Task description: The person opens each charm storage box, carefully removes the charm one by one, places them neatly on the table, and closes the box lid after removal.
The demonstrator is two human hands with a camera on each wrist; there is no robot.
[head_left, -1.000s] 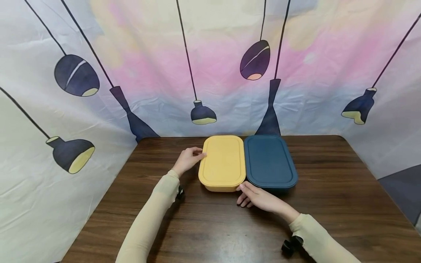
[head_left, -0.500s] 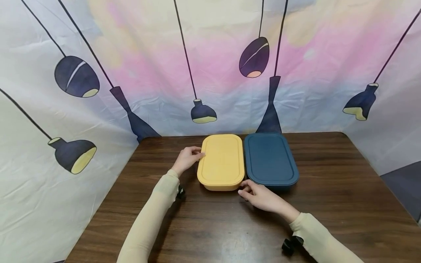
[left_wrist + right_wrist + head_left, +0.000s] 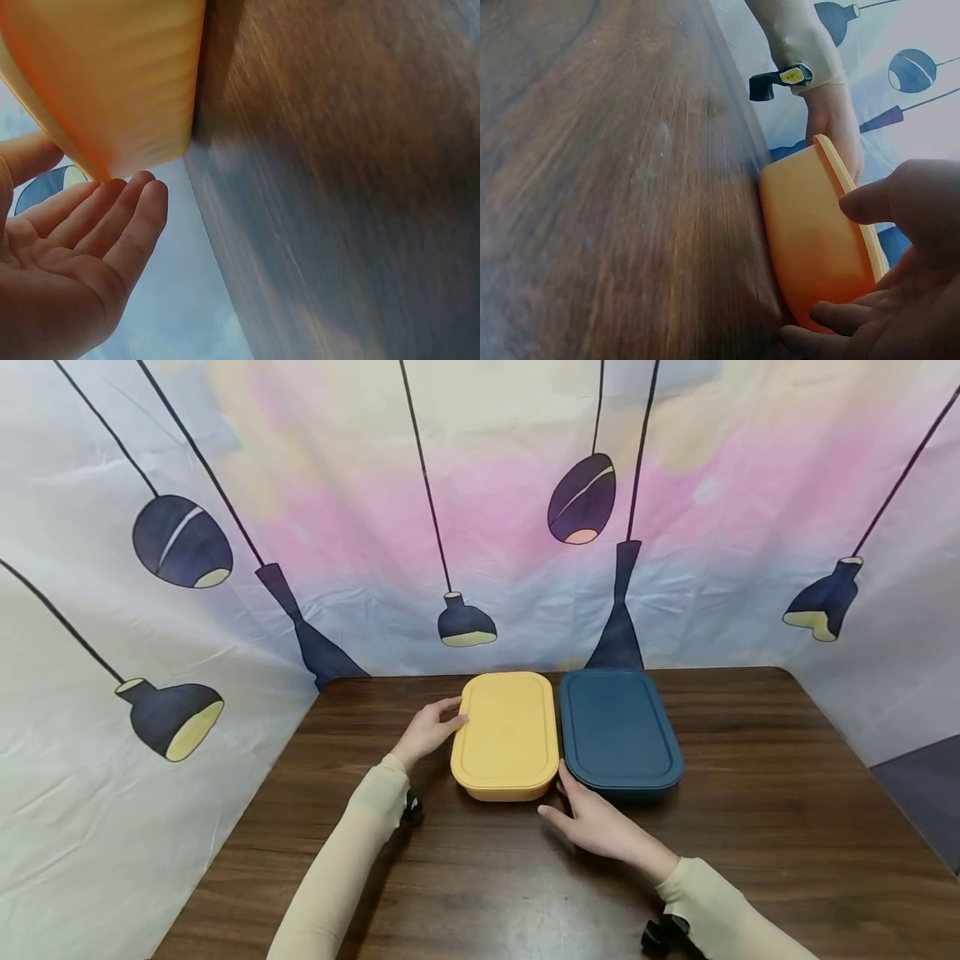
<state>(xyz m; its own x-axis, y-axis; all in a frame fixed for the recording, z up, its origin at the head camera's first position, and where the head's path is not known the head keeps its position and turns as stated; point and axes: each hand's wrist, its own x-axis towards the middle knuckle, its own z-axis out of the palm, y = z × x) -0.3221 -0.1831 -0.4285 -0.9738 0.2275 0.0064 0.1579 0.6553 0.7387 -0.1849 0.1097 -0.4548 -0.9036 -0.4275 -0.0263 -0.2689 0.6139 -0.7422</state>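
A yellow lidded container (image 3: 506,735) stands on the table, its lid on. My left hand (image 3: 427,731) is at its left side; in the left wrist view the thumb (image 3: 37,154) lies along the lid's rim and the extended fingers (image 3: 142,217) reach the corner below it. At the front right corner is my right hand (image 3: 600,822), index finger stretched toward the narrow gap beside a dark blue lidded container (image 3: 621,727). The right wrist view has its thumb (image 3: 874,202) overlapping the lid's rim, with the fingers (image 3: 840,322) spread low by the container wall.
The brown wooden table (image 3: 465,877) ends at a fabric backdrop (image 3: 360,510) printed with hanging lamps. Close behind the two containers runs the table's back edge. A black strap device (image 3: 663,935) is worn on the right wrist, another (image 3: 412,807) on the left.
My right hand has moved from the yellow container's front edge round to its right corner, and its fingers have spread. The left hand stays at the left side; the containers hold nearly still.
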